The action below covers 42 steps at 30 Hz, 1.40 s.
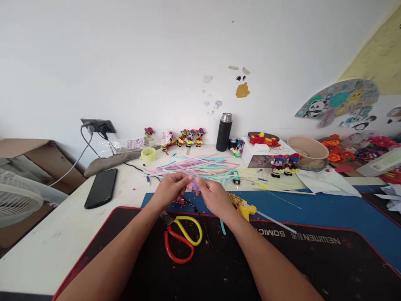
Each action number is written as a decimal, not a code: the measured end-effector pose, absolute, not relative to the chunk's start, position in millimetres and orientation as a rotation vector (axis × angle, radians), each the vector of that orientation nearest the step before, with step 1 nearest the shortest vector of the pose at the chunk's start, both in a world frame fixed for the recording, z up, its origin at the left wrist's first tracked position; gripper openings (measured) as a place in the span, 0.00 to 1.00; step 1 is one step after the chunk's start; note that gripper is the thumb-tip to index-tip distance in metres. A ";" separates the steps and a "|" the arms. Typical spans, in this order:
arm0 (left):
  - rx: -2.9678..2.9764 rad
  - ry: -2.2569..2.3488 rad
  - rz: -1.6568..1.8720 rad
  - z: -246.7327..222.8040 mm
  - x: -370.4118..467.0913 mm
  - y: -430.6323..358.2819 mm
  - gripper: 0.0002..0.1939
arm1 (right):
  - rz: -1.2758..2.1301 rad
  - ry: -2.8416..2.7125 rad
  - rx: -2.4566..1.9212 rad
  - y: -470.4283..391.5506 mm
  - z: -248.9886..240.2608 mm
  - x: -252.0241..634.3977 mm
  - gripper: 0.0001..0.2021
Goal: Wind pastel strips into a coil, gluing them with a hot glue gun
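Note:
Between my two hands is a small bundle of pink and purple pipe cleaners [194, 185], mostly covered by my fingers. My left hand [173, 187] pinches its left end, and my right hand [214, 195] closes on its right end, thumbs nearly meeting on top. Behind them spreads a loose pile of pastel pipe cleaners [213, 164]. Scissors [182, 239] with one red and one yellow handle lie below my hands on the black mat. Just right of my right wrist rests a yellow glue gun [243, 206] with a clear glue stick [275, 221] sticking out.
A black phone [101, 188] lies on the left, near a fan [20, 198]. Along the wall stand several small pipe-cleaner figures [189, 138], a roll of tape [148, 154] and a black thermos [224, 133]. At right are a white box [257, 154], a round bowl [308, 148] and paper [328, 183].

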<state>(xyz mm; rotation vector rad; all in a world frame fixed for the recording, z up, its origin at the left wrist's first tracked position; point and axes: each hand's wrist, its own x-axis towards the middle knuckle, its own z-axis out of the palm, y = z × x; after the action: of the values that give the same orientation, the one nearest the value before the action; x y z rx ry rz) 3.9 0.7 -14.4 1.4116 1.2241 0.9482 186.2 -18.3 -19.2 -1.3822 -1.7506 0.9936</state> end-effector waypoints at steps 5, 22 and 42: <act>1.510 1.225 0.995 -18.2 1.7 4.5 0.25 | 0.985 -1.753 -1.385 -18.0 -21.5 185.4 0.30; 1.452 1.149 1.026 -16.4 1.2 4.9 0.25 | 1.015 -1.737 -1.328 -19.1 -24.3 184.5 0.30; 1.481 0.925 1.067 -8.1 -3.8 1.2 0.30 | 1.207 -1.504 -1.199 -18.2 -16.9 185.3 0.30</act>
<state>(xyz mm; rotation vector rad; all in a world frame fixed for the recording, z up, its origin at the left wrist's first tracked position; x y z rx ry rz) -3.8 1.2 -8.1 1.4808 0.9251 1.0674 185.3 -18.2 -16.9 -1.1990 -1.5044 1.2068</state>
